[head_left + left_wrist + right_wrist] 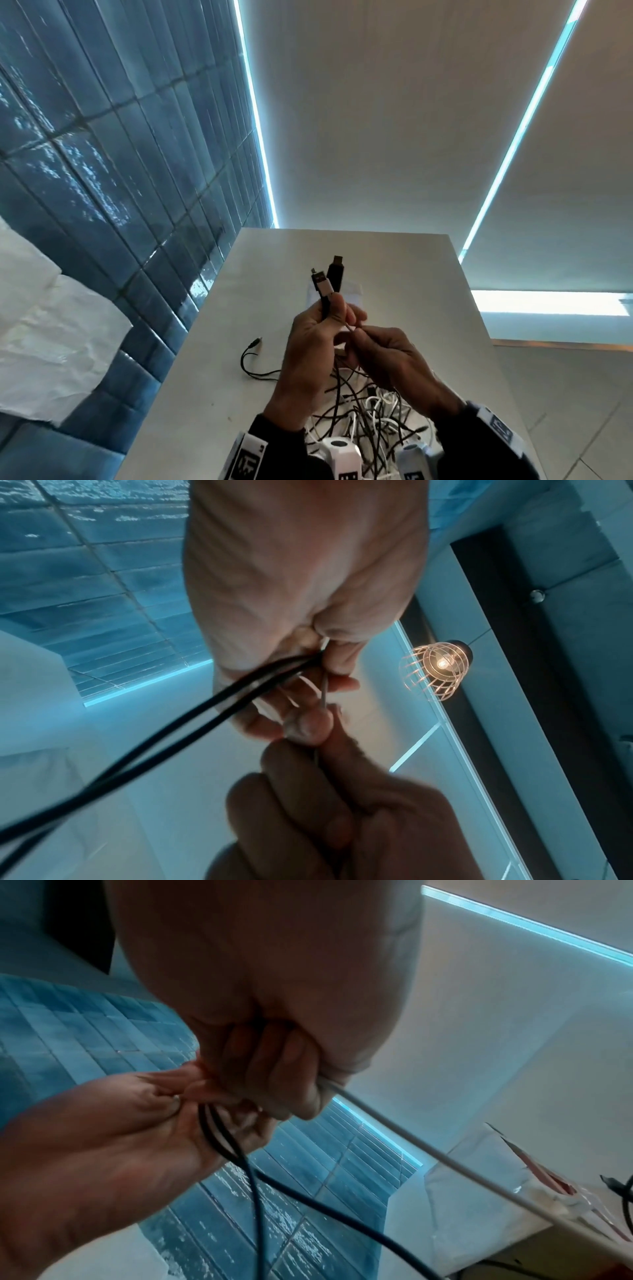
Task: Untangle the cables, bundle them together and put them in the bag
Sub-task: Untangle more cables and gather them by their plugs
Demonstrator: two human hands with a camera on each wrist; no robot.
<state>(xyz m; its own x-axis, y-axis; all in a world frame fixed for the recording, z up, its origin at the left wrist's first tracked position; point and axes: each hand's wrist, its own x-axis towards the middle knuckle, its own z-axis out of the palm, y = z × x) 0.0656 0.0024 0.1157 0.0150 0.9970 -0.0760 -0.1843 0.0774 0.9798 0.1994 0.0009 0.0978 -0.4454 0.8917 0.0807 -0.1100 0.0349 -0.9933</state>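
A tangle of black and white cables [363,416] lay on the table [219,342] nearest the body. Above it, the left hand [310,346] gripped several plug ends [325,284] upright; the right hand [387,356], touching it, pinched a white cable [404,1137]. The bag [352,294] lay beyond.

A heap of tangled black and white cables [363,407] covers the near part of the pale grey tabletop [411,274]. One loose thin black cable [251,359] lies on the left side, and a clear plastic bag [346,294] lies toward the far end. Bare tabletop runs along the right edge.
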